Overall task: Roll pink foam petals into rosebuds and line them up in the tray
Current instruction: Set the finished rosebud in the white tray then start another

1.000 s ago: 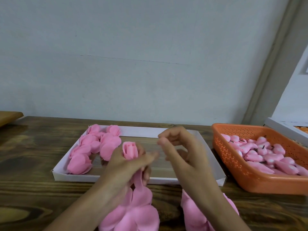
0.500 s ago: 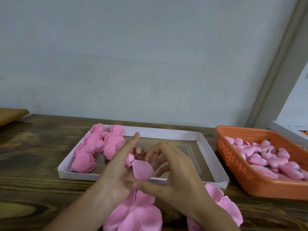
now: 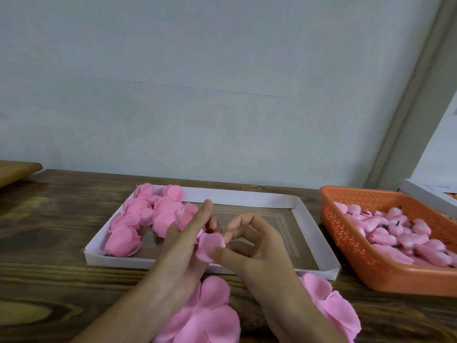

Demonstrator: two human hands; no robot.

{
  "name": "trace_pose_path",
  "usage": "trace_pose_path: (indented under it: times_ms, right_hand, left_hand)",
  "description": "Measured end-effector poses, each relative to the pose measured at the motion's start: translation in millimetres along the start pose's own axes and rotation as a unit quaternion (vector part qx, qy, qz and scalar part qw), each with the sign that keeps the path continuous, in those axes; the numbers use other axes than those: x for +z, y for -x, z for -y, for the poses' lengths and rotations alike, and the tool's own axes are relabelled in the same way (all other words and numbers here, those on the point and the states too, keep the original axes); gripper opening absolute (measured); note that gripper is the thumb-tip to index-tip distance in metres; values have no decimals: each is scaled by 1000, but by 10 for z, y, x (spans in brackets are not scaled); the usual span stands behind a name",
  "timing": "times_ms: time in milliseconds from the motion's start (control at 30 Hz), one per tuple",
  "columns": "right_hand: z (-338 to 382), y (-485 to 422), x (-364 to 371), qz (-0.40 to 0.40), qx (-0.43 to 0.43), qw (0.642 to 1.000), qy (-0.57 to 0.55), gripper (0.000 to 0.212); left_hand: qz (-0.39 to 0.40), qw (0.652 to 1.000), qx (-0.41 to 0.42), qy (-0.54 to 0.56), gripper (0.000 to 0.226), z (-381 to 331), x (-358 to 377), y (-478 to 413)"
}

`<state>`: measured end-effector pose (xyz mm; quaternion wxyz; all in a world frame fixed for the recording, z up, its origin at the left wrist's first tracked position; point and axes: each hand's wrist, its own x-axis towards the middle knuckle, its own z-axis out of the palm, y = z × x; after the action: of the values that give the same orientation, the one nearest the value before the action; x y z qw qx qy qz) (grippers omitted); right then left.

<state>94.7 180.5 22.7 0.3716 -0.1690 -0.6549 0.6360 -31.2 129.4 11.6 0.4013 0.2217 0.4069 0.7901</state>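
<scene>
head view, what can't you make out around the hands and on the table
Head view only:
rosebud: lower part hidden by the left hand holding it.
petal: part covered by the right hand pinching it.
loose petals: cut off by the bottom edge, partly under the forearms.
orange basket: cut off at right; dark bits inside too small to identify.

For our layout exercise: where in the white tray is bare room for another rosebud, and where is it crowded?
Bare: the white tray, right half, between the right hand and right rim. Crowded: left end, packed with rosebuds.
</scene>
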Motion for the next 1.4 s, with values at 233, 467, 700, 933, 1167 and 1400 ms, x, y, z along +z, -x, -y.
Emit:
trace_pose_path:
  times_ms: [233, 467, 700, 933, 1167, 1400]
  right_hand:
    - [-43, 11, 35, -21, -56, 998, -4, 35]
    - [-16, 29, 47, -29, -93, 995, -26, 36]
    - [-53, 50, 63, -35, -101, 992, -60, 32]
    - [-80, 61, 90, 12, -139, 990, 2, 34]
    - [-90, 55, 78, 50, -170, 984, 36, 31]
    - [-70, 74, 87, 79, -163, 983, 36, 25]
  left_hand:
    - [39, 999, 15, -12, 58, 81, -54, 15]
    - [50, 999, 11, -10, 56, 66, -12, 68]
    - [29, 999, -21, 24, 63, 84, 33, 118]
    - [-20, 991, -82, 102, 51, 48, 87, 175]
    - [-53, 988, -94, 106, 50, 3, 147, 162]
    - [-36, 986, -97, 127, 81, 22, 123, 181]
